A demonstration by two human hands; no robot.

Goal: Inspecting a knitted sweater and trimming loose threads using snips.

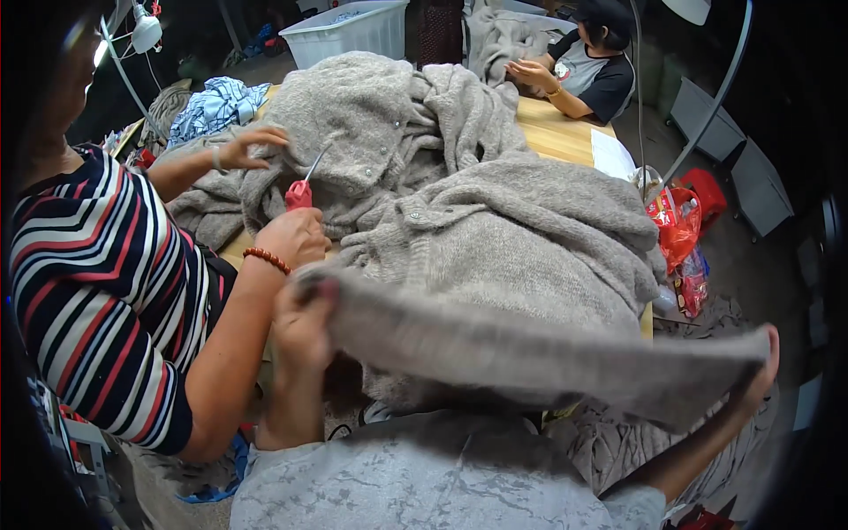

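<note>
A grey-brown knitted piece (530, 353) is stretched in a long band in front of my body, blurred by motion. My left hand (302, 331) grips its left end, with the fingers closed and smeared. At the far right end my right hand (761, 375) is closed around the knit, its fingertips at the upper corner. Just beyond the band lies a heap of grey knitted cardigans (530, 256) with buttons. It covers much of the wooden table (561, 132).
At my left a co-worker in a striped shirt (97, 291) holds a red-handled tool with a thin metal shaft (300, 193). Another person (596, 66) sits at the far right. A white bin (349, 35), blue striped cloth (216, 108), papers (612, 156) and red bags (676, 221) surround the table.
</note>
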